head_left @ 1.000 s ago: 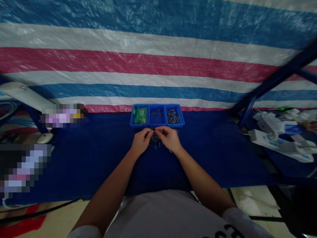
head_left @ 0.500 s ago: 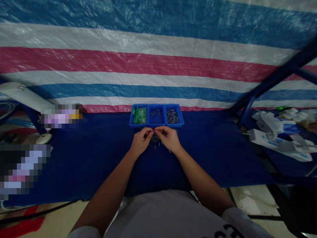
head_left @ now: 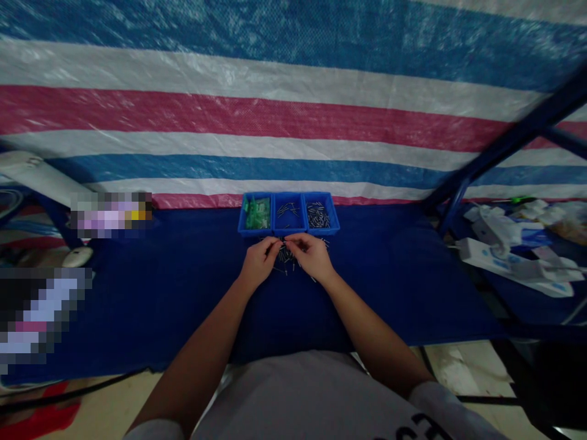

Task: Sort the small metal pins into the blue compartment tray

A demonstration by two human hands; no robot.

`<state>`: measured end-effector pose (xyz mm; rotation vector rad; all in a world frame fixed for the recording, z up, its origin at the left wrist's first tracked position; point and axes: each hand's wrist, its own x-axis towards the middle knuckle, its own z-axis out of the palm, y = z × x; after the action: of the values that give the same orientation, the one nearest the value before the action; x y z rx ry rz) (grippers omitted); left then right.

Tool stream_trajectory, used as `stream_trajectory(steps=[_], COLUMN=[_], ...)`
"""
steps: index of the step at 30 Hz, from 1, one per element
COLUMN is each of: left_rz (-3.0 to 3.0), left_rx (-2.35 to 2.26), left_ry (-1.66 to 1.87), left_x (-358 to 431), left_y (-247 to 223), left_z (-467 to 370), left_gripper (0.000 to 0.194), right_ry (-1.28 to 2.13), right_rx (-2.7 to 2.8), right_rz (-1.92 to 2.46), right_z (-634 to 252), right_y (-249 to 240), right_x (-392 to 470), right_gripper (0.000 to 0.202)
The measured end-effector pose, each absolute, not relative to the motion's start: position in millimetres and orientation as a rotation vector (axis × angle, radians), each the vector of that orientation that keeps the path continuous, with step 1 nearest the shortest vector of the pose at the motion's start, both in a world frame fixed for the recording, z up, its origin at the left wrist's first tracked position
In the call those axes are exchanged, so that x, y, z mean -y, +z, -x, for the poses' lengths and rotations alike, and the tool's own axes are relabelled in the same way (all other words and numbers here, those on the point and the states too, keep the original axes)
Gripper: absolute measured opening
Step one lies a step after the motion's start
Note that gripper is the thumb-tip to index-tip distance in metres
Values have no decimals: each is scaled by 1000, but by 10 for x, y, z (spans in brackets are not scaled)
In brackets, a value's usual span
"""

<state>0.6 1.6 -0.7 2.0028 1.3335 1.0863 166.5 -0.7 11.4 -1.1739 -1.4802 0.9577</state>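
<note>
My left hand (head_left: 260,260) and my right hand (head_left: 313,253) meet fingertip to fingertip, each in a pinch. What lies between the fingertips is too small to make out. Beneath them, a loose pile of small dark and silvery metal pieces (head_left: 287,260) is partly hidden by the fingers. Just beyond stand three joined blue bins: the left bin (head_left: 255,232) has green packets in it, the middle bin (head_left: 288,232) a few thin metal pins, and the right bin (head_left: 323,231) many short metal pieces.
Dark blue cloth (head_left: 380,275) covers the table. A striped tarp (head_left: 284,116) hangs behind it. At the right are a white power strip (head_left: 486,255), crumpled white items and a blue metal frame (head_left: 499,140). A white tube (head_left: 41,177) slants in at the left.
The view has shifted very slightly. Both hands stay together over the pile, with only a slight change at the fingertips.
</note>
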Motion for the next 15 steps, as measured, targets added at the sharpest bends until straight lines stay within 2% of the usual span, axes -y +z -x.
stream_trajectory(steps=[15], left_rz=[-1989], left_rx=[-1327], left_ry=[1124], left_x=[1], left_y=[26], left_z=[-29], left_gripper=[26], right_ry=[940], right_rx=[1489], right_rz=[1180], right_z=[-1677], right_y=[123], right_x=[9], right_gripper=[17])
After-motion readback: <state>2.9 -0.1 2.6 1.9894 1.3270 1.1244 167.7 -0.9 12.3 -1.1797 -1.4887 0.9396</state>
